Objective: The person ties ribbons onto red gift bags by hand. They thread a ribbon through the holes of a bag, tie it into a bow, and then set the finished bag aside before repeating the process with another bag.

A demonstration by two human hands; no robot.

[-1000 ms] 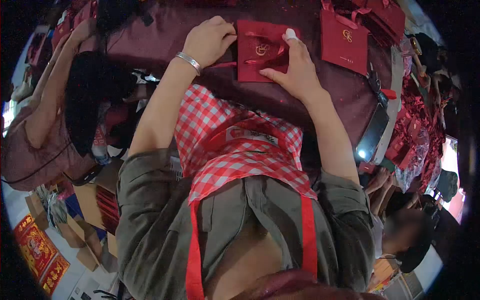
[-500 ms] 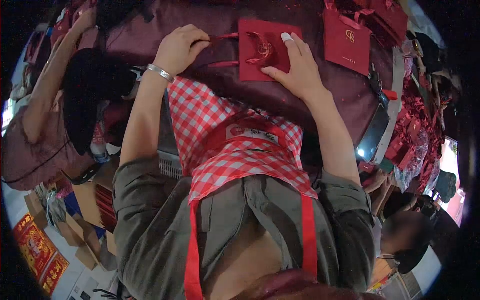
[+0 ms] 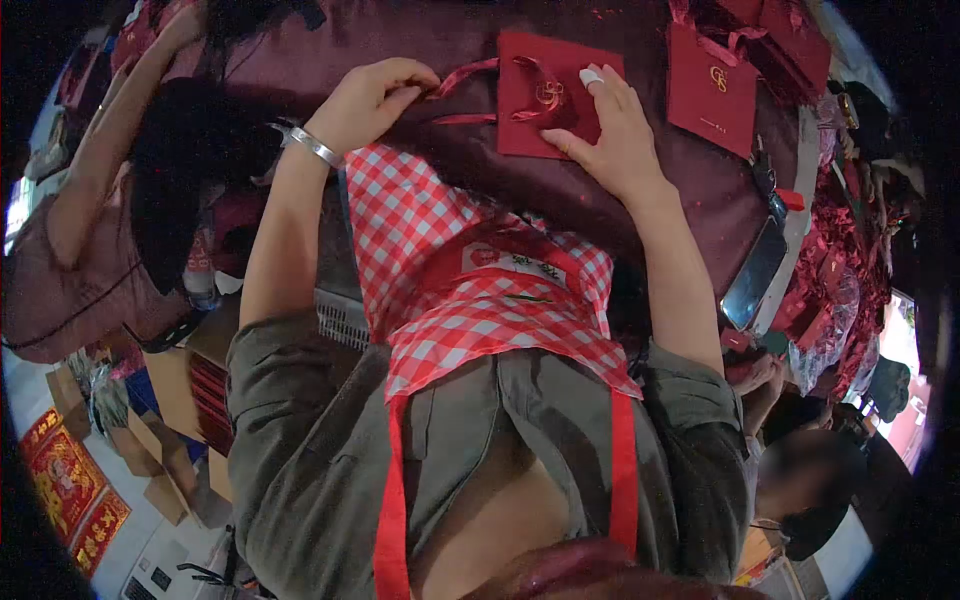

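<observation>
left hand pinches ribbon | right hand flat on red bag

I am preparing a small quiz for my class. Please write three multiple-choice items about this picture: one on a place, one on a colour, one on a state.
1. Where does the phone lie?
A. at the table's edge, to the right of the right hand
B. under the flat bag
C. in the left hand

2. What colour is the flat bag under the right hand?
A. blue
B. red
C. white

3. What does the left hand do?
A. lies open and flat
B. pinches the bag's ribbon
C. holds the phone

Answers:
1 A, the phone rests on the table near its rim, beyond the right arm.
2 B, the bag is red with a gold mark.
3 B, the fingers close on the ribbon, which runs to the bag.
</observation>
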